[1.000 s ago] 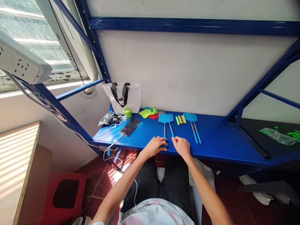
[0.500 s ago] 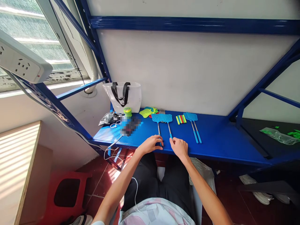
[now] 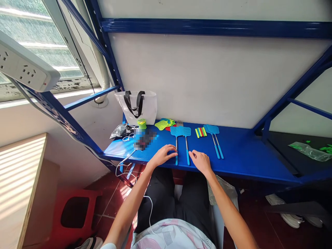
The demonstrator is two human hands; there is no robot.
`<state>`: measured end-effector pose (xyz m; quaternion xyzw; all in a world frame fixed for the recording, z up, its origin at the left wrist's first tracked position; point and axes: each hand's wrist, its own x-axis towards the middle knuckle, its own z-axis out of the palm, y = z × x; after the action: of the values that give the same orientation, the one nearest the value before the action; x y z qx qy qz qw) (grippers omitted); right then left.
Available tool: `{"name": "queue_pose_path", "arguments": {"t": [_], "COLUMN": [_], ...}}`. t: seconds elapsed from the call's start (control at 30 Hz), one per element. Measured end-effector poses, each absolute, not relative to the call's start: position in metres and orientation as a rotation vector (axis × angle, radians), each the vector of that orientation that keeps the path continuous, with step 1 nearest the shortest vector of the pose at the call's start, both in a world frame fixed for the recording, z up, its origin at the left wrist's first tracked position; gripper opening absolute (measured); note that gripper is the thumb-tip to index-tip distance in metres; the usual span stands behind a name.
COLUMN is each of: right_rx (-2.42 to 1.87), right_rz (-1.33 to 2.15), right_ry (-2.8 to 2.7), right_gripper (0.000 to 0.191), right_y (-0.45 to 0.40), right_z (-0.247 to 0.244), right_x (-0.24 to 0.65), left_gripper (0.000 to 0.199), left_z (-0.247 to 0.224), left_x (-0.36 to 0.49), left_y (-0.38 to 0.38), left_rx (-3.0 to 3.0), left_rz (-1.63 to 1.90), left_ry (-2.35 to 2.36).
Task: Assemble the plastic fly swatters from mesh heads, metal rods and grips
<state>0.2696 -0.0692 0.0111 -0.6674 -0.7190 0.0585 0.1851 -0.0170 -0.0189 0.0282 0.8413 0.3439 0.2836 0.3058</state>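
Two blue fly swatters lie side by side on the blue desk (image 3: 238, 148), heads up and handles toward me. My left hand (image 3: 164, 155) is over the desk beside the left swatter (image 3: 176, 132), its loosely bent fingertips at the handle, not wrapped round it. Just right of the handle of the other swatter (image 3: 187, 157), my right hand (image 3: 201, 160) has its fingers loosely bent, with nothing seen in them. Further right lie two more blue swatters (image 3: 216, 148), heads overlapping, and a row of coloured sticks (image 3: 201, 132).
Green swatter-like pieces (image 3: 163, 124), something red and metal forks (image 3: 180, 123) lie at the back. Left of them stand a white bag (image 3: 149, 107) and a green-lidded jar (image 3: 141, 124), near scissors (image 3: 127, 137), a black plastic bag (image 3: 121, 131) and a blurred device with a cable.
My left hand has moved slightly up and left, uncovering its swatter's handle. My right hand has let go of the other handle and shifted right. Both swatters now lie straighter.
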Motion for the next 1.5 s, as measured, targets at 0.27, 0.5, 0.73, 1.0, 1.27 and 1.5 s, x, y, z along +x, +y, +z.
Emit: {"name": "queue_pose_path", "arguments": {"t": [0.27,0.5,0.73,1.0,1.27,1.5], "right_rx": [-1.778,-1.852,-1.918,-1.912,-1.917,-1.885], "right_rz": [-0.006,0.105,0.163,0.171,0.139,0.141], "right_ry": [-2.104,-2.191,-2.216,-2.205,-2.199,-2.196], "right_gripper": [0.055,0.070,0.079,0.076,0.077,0.080], "right_y": [-0.056,-0.049,-0.047,-0.049,-0.050,-0.049], "right_z": [-0.001,-0.020,-0.018,-0.015,-0.015,-0.015], "right_x": [0.312,0.316,0.315,0.313,0.312,0.313], "left_gripper": [0.039,0.042,0.043,0.042,0.045,0.050], "left_z": [-0.015,-0.023,-0.025,-0.026,-0.025,-0.027], "left_x": [-0.031,-0.031,-0.030,-0.031,-0.030,-0.029], "left_y": [0.003,0.004,0.003,0.003,0.002,0.003], "left_rx": [2.393,2.430,2.422,2.415,2.450,2.483], "left_rz": [0.777,0.759,0.780,0.784,0.742,0.719], "left_ry": [1.544,1.552,1.564,1.562,1.588,1.649]}}
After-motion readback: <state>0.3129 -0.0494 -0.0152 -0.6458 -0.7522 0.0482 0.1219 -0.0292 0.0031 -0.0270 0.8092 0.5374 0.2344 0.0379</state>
